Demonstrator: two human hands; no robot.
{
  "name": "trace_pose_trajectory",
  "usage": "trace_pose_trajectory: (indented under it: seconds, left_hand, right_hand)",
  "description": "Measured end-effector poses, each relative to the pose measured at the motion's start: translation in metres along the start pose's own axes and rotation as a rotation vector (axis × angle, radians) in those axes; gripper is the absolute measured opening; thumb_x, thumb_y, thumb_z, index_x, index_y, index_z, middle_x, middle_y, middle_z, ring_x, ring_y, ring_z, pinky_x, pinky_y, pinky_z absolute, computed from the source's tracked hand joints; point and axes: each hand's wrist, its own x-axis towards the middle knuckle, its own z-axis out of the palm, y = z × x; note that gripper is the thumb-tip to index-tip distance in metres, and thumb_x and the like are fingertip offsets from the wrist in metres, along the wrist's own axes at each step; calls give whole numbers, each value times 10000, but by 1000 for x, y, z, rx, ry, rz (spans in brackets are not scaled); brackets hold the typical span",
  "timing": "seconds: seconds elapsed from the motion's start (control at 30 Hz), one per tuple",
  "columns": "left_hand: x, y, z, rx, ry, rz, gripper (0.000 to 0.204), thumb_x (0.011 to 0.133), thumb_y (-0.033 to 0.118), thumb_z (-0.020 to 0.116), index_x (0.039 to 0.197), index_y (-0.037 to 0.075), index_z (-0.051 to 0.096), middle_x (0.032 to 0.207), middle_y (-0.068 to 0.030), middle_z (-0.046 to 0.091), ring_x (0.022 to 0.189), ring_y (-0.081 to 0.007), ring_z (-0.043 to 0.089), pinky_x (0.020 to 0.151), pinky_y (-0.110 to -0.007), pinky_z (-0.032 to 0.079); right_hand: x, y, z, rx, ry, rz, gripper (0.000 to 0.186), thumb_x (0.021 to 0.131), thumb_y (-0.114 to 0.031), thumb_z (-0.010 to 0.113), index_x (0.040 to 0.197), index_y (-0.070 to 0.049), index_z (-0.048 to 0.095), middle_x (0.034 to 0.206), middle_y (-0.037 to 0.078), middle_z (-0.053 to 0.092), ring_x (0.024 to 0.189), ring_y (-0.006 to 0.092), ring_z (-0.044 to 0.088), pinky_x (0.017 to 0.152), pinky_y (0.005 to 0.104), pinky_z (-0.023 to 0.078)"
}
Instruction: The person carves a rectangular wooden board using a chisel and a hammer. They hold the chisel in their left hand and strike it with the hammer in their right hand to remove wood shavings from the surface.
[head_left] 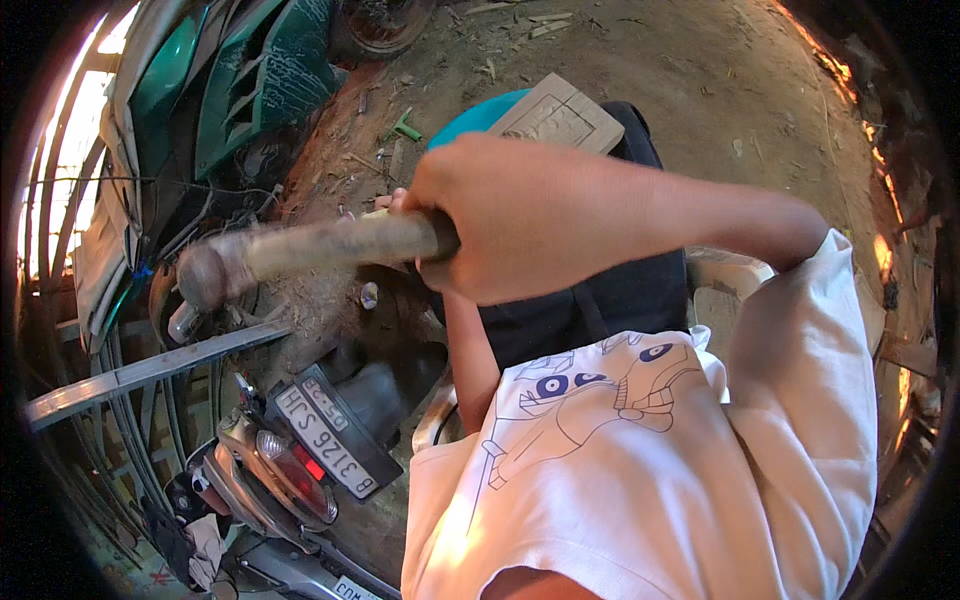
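My right hand (530,220) is closed round the handle of a wooden mallet (340,246), held sideways in front of me. Its rounded brown head points left and is blurred by motion. Behind it, my left hand (396,202) is mostly hidden; only some curled fingertips show, beside a small pale piece I cannot make out. Just beyond my right hand lies a carved wooden block (572,112) with a framed, patterned face, tilted over my dark-clothed lap. A teal rounded thing (478,117) shows under the block's left side.
At the left stands a green motorcycle fairing (270,90). A metal bar (150,375) juts in below it. Near my left side is a motorcycle's rear end with its tail light (300,468) and plate. Wood chips (550,25) litter the dirt floor ahead. A pale chair (725,275) is partly visible beside me.
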Motion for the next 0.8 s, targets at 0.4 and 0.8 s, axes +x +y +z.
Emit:
trace_pose_trajectory:
  seconds: [0.4,0.8]
  left_hand:
    - [7,-14,22,361,260,-15,397,893,143,550,1219,6,371,990,-114,531,792,-168,586,553,-324,524]
    - [18,51,48,25,97,93,243,814,63,460,633,122,309,468,25,304,352,-74,255,326,-235,315]
  right_hand:
    - [13,44,11,-69,-19,166,269,724,-231,644,818,20,663,662,192,615,641,335,620,599,398,486]
    - [-6,22,-19,113,188,162,269,769,-242,689,788,23,652,565,100,545,502,164,505,513,329,419]
